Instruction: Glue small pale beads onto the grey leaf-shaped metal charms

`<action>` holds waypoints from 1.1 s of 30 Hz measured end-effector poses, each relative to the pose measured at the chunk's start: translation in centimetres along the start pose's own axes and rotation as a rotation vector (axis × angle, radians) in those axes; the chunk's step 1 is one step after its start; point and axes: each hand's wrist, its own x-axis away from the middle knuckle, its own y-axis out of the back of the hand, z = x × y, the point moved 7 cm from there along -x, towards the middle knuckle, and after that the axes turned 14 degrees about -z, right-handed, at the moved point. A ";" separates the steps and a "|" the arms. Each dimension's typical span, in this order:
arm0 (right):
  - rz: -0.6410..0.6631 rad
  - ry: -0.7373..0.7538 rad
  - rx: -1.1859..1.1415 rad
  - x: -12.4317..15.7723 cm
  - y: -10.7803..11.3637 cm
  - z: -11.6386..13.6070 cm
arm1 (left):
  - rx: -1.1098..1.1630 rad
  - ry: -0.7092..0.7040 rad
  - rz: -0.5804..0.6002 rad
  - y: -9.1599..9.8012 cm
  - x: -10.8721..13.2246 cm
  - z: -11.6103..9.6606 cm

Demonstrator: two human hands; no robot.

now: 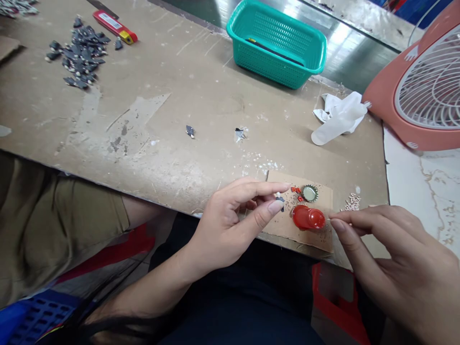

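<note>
My left hand (230,223) pinches a small dark grey piece (281,202) with a white bead-like tip between thumb and fingers. To its right, my right hand (398,254) is closed in a pinch beside a red container (302,218); what its fingertips hold is too small to make out. The container stands on a piece of cardboard (316,239) sprinkled with tiny dark grains. A bottle cap (309,193) and small red pieces (295,190) lie behind the container. Just beyond my right fingertips is a little heap of pale, tiny rods (352,201).
A pile of dark grey pieces (81,55) lies at the far left, near a red box cutter (115,26). One loose grey piece (190,131) sits mid-table. At the back are a green basket (276,72), a translucent bottle (334,123) and a pink fan (388,105). Another person's leg (89,206) is at left.
</note>
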 end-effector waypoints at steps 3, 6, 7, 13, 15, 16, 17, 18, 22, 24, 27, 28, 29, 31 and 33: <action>-0.070 -0.325 -0.194 0.9 0.4 -1.2 | 0.028 0.028 -0.006 0.0 0.0 0.2; -0.153 -0.591 -0.395 2.2 0.2 -2.1 | 0.064 0.079 -0.010 0.1 0.0 0.3; -0.184 -0.627 -0.451 2.4 0.2 -2.1 | 0.071 0.097 -0.010 0.1 0.1 0.3; -0.339 -0.723 -0.635 2.3 -0.1 -1.3 | 0.107 0.128 0.027 -0.8 1.1 -1.1; -0.354 -0.759 -0.688 2.4 -0.3 -0.8 | 0.135 0.122 0.050 -1.4 1.5 -1.4; -0.351 -0.773 -0.712 2.6 -0.4 -0.5 | 0.148 0.121 0.064 -1.7 1.7 -1.5; -0.347 -0.784 -0.731 2.7 -0.5 -0.2 | 0.157 0.125 0.076 -2.0 1.9 -1.5; -0.345 -0.790 -0.745 2.9 -0.5 0.1 | 0.163 0.130 0.085 -2.2 2.1 -1.5; -0.310 -0.756 -0.754 3.5 -0.6 1.8 | 0.175 0.083 0.111 -2.8 2.9 -1.8; -0.288 -0.717 -0.785 3.7 -0.7 2.6 | 0.184 0.068 0.117 -2.9 3.2 -2.0; -0.291 -0.664 -0.824 4.0 -0.7 3.3 | 0.197 0.102 0.099 -2.9 3.5 -2.0; -0.297 -0.655 -0.823 4.1 -0.6 3.4 | 0.202 0.112 0.091 -2.9 3.6 -2.0; -0.304 -0.655 -0.819 4.2 -0.6 3.4 | 0.204 0.117 0.082 -2.9 3.6 -2.0; -0.310 -0.681 -0.824 4.6 -0.6 3.4 | 0.211 0.124 0.074 -3.0 3.8 -2.0; -0.306 -0.718 -0.842 4.9 -0.8 3.4 | 0.232 0.140 0.072 -3.2 4.0 -2.0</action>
